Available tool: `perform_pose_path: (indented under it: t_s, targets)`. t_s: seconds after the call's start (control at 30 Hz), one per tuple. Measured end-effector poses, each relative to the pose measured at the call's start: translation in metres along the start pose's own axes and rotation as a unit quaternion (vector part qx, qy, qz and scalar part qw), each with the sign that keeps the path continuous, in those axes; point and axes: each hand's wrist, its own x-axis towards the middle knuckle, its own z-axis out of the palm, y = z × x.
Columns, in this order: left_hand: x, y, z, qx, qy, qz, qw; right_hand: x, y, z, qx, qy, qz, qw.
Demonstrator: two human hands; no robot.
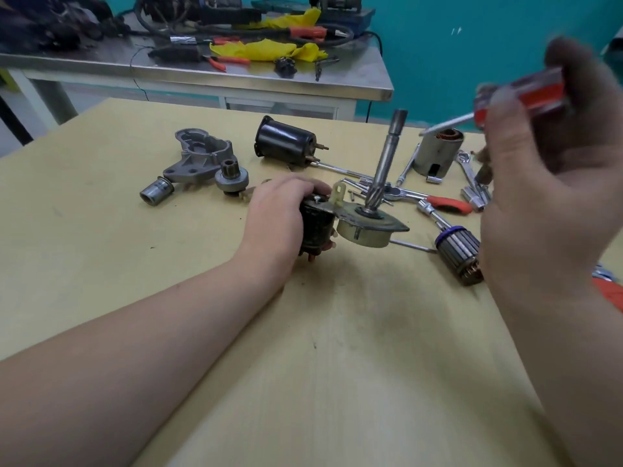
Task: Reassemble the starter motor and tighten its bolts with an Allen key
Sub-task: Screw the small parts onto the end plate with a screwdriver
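Left hand (279,210) is down on the pale wooden tabletop (303,365), its grip curled around the black solenoid (315,227) of the half-built starter assembly (364,227). That assembly stands near the middle of the tabletop: a cream round housing under a metal plate, with the steel shaft (387,156) sticking up and leaning slightly right.

Right hand (553,156) is raised close to the camera and blurred, its grip clamped on a tool with a red and clear handle (519,96); the tool's thin metal shank points left and down. Whether its tip is a hex end cannot be told.

Spread around the assembly: the grey cast nose housing (199,156) at the far left, a small metal sleeve (156,193) just beside it, and the pinion gear (232,178) touching the housing's near edge. Behind lies the black motor casing (286,141) on its side. To the right stands a grey field housing (438,153) with copper windings showing at its top, and the armature (458,254) lies at the right edge beneath the raised hand. A ratchet with an orange handle (448,205) and loose sockets and wrenches lie between them.

Farther back, a steel bench (236,79) carries yellow rags (269,48), orange-handled pliers (229,60) and cables.

No brand, label or writing can be read anywhere; the blur hides any print on the tool handle.
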Motion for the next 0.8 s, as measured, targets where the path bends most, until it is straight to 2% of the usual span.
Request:
perform_pose_path:
  t_s: [0.07,0.13,0.23,0.37,0.6,0.8]
  targets:
    - [-0.003,0.001,0.001,0.056,-0.026,0.027,0.998,0.009,-0.011,0.008,-0.008,-0.067,-0.055,0.996]
    - [-0.005,0.002,0.002,0.049,-0.047,0.014,0.998,0.024,-0.021,0.018,-0.043,-0.148,-0.07,0.986]
    - [-0.005,0.002,0.002,0.042,-0.067,0.009,0.997,0.043,-0.028,0.036,-0.086,-0.262,-0.014,0.961]
    - [-0.001,-0.001,0.001,-0.001,-0.065,-0.012,0.998,0.048,-0.017,0.053,-0.14,-0.342,0.065,0.927]
    - [0.007,-0.007,0.0,-0.056,-0.052,-0.062,0.995,0.045,-0.005,0.058,-0.144,-0.356,0.1,0.918]
    - [0.008,-0.007,-0.001,-0.02,-0.058,-0.028,0.998,0.042,-0.005,0.055,-0.156,-0.358,0.085,0.917]
